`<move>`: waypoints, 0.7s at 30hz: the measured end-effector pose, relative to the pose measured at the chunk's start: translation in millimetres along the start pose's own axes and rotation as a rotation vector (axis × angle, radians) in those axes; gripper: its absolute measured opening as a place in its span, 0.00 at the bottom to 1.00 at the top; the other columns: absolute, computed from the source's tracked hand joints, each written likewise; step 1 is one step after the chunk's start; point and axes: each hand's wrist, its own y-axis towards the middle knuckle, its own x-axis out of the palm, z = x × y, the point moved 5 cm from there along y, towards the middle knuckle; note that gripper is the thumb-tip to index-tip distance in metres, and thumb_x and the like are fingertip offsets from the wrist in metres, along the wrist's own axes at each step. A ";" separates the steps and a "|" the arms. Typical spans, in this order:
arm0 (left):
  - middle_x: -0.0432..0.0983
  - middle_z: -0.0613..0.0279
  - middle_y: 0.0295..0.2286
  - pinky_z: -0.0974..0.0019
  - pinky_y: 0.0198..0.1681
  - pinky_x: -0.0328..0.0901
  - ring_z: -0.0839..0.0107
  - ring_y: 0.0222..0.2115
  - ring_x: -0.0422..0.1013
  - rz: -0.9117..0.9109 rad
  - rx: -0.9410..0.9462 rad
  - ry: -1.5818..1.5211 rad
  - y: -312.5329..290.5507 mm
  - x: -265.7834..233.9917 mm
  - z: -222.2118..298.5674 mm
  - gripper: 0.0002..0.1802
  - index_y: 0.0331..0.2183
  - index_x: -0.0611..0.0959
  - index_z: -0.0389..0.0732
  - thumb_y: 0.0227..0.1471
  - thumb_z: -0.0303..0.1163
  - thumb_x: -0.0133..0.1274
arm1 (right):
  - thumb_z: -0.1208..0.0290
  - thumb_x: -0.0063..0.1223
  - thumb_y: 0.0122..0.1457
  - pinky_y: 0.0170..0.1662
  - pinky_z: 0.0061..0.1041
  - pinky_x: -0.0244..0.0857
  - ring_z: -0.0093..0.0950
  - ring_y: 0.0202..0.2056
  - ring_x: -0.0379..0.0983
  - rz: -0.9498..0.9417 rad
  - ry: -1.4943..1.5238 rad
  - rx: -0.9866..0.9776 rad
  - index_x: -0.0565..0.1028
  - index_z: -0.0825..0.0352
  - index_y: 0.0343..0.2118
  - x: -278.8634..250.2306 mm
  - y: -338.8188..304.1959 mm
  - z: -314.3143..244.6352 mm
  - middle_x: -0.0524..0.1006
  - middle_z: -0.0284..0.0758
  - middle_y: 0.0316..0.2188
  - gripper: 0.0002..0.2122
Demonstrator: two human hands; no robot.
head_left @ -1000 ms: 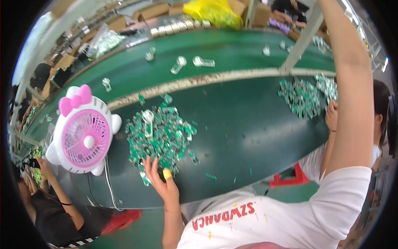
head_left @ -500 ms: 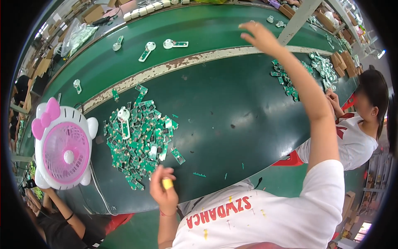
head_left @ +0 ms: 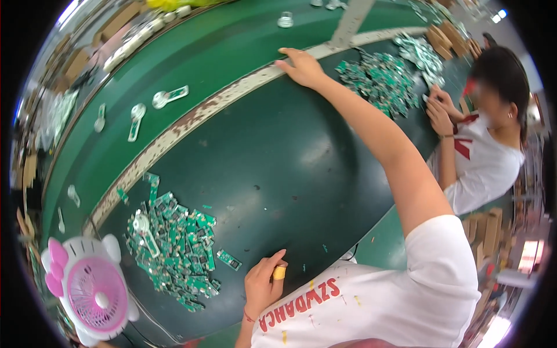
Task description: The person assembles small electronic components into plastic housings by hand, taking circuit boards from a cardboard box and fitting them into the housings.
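Observation:
My right hand (head_left: 304,68) is stretched out to the painted rail (head_left: 255,78) between the table and the belt, its fingers apart with nothing in them. Near the table's front edge is my left hand (head_left: 264,284), with a yellow wrap on one digit. Its fingers are loosely bent, and nothing shows in them. To its left lies a heap of green circuit boards (head_left: 180,246), with one loose board (head_left: 229,260) between heap and hand. A white round-headed piece with a board in its handle (head_left: 146,232) rests on the heap.
Several similar white pieces lie on the green belt (head_left: 232,52) beyond the rail. A pink and white fan (head_left: 98,293) stands at left. A post (head_left: 351,23) rises by the rail. At right, a co-worker (head_left: 481,139) handles parts beside another board heap (head_left: 380,81).
My right hand has come back from over the belt to the rail. The whole view has turned, and my left hand now sits farther right of the heap.

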 end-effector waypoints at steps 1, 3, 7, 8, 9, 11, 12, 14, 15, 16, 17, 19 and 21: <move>0.74 0.63 0.24 0.68 0.28 0.65 0.65 0.24 0.71 -0.015 -0.016 0.009 0.1 2.2 -0.6 0.21 0.41 0.76 0.41 0.40 0.18 0.50 | 0.54 0.45 0.55 0.51 0.35 0.57 0.40 0.47 0.66 -0.022 -0.009 0.037 0.69 0.69 0.46 -1.1 1.2 2.0 0.71 0.45 0.44 0.23; 0.74 0.63 0.25 0.68 0.29 0.65 0.65 0.25 0.71 -0.043 -0.001 0.025 2.4 7.1 3.1 0.21 0.41 0.76 0.41 0.40 0.19 0.50 | 0.55 0.46 0.55 0.51 0.35 0.57 0.40 0.47 0.66 -0.043 -0.011 0.065 0.69 0.69 0.46 -6.9 -2.1 6.1 0.71 0.44 0.44 0.23; 0.74 0.63 0.27 0.67 0.32 0.64 0.65 0.27 0.71 -0.058 0.056 0.160 1.5 13.2 10.9 0.21 0.42 0.76 0.41 0.41 0.20 0.50 | 0.56 0.46 0.54 0.52 0.34 0.57 0.39 0.48 0.65 -0.007 -0.025 0.073 0.70 0.67 0.46 -13.2 -6.5 9.5 0.71 0.43 0.44 0.21; 0.74 0.63 0.27 0.67 0.32 0.64 0.65 0.27 0.71 -0.051 0.058 0.168 0.7 13.1 12.3 0.21 0.42 0.76 0.41 0.41 0.20 0.50 | 0.56 0.46 0.54 0.52 0.34 0.57 0.39 0.48 0.65 0.000 -0.019 0.068 0.70 0.67 0.46 -13.5 -7.1 9.2 0.71 0.43 0.44 0.21; 0.74 0.63 0.28 0.67 0.32 0.64 0.65 0.28 0.71 -0.052 0.056 0.170 -0.7 12.3 13.0 0.20 0.42 0.76 0.41 0.42 0.21 0.50 | 0.56 0.46 0.54 0.52 0.33 0.57 0.38 0.48 0.65 -0.008 -0.004 0.090 0.70 0.67 0.46 -13.3 -8.3 9.4 0.71 0.43 0.44 0.21; 0.73 0.63 0.28 0.66 0.32 0.64 0.65 0.28 0.70 -0.043 0.053 0.180 -2.7 11.4 13.2 0.20 0.42 0.76 0.41 0.42 0.21 0.50 | 0.57 0.46 0.54 0.51 0.33 0.57 0.38 0.48 0.65 -0.004 0.014 0.112 0.70 0.66 0.45 -12.9 -10.1 9.2 0.72 0.43 0.43 0.20; 0.73 0.63 0.27 0.66 0.32 0.64 0.65 0.28 0.70 -0.028 0.072 0.170 -3.7 10.9 13.6 0.19 0.41 0.76 0.41 0.42 0.21 0.50 | 0.57 0.46 0.54 0.51 0.33 0.57 0.38 0.48 0.65 -0.001 0.021 0.103 0.70 0.66 0.45 -13.0 -10.1 7.3 0.72 0.43 0.43 0.20; 0.73 0.63 0.27 0.66 0.32 0.64 0.65 0.28 0.70 -0.004 0.088 0.164 -4.5 9.5 13.6 0.19 0.41 0.76 0.41 0.43 0.21 0.50 | 0.58 0.46 0.54 0.51 0.34 0.57 0.38 0.47 0.65 -0.002 -0.002 0.119 0.70 0.66 0.44 -11.5 -9.7 6.4 0.72 0.43 0.42 0.19; 0.73 0.62 0.27 0.66 0.32 0.64 0.65 0.28 0.70 0.003 0.096 0.163 -4.2 9.4 14.5 0.19 0.41 0.76 0.42 0.43 0.21 0.50 | 0.59 0.46 0.54 0.49 0.34 0.59 0.39 0.45 0.66 0.013 -0.015 0.120 0.70 0.66 0.44 -11.5 -9.5 6.6 0.73 0.43 0.41 0.18; 0.73 0.62 0.27 0.66 0.31 0.64 0.65 0.28 0.70 0.009 0.103 0.161 -4.6 9.4 14.6 0.18 0.41 0.76 0.42 0.44 0.22 0.50 | 0.59 0.46 0.54 0.49 0.34 0.59 0.39 0.45 0.66 0.011 -0.011 0.109 0.70 0.66 0.44 -10.2 -10.0 6.8 0.73 0.43 0.41 0.18; 0.73 0.62 0.27 0.66 0.31 0.64 0.65 0.28 0.70 0.020 0.099 0.161 -5.3 9.2 13.2 0.18 0.41 0.76 0.42 0.44 0.22 0.50 | 0.60 0.47 0.54 0.49 0.34 0.59 0.39 0.45 0.67 0.042 -0.042 0.073 0.70 0.66 0.43 -9.8 -10.9 6.1 0.73 0.43 0.40 0.18; 0.73 0.62 0.27 0.67 0.31 0.64 0.65 0.27 0.70 0.032 0.125 0.148 -4.7 8.9 12.3 0.18 0.41 0.77 0.42 0.44 0.22 0.50 | 0.61 0.49 0.53 0.47 0.34 0.61 0.40 0.44 0.68 0.100 -0.049 0.014 0.70 0.69 0.41 -10.0 -8.1 4.3 0.74 0.44 0.38 0.18; 0.72 0.63 0.27 0.67 0.31 0.64 0.65 0.27 0.70 0.032 0.118 0.164 -3.7 7.9 11.1 0.17 0.41 0.77 0.42 0.44 0.23 0.50 | 0.60 0.50 0.51 0.47 0.35 0.61 0.40 0.44 0.68 0.113 -0.047 0.047 0.70 0.71 0.41 -7.3 -3.5 10.8 0.73 0.45 0.38 0.19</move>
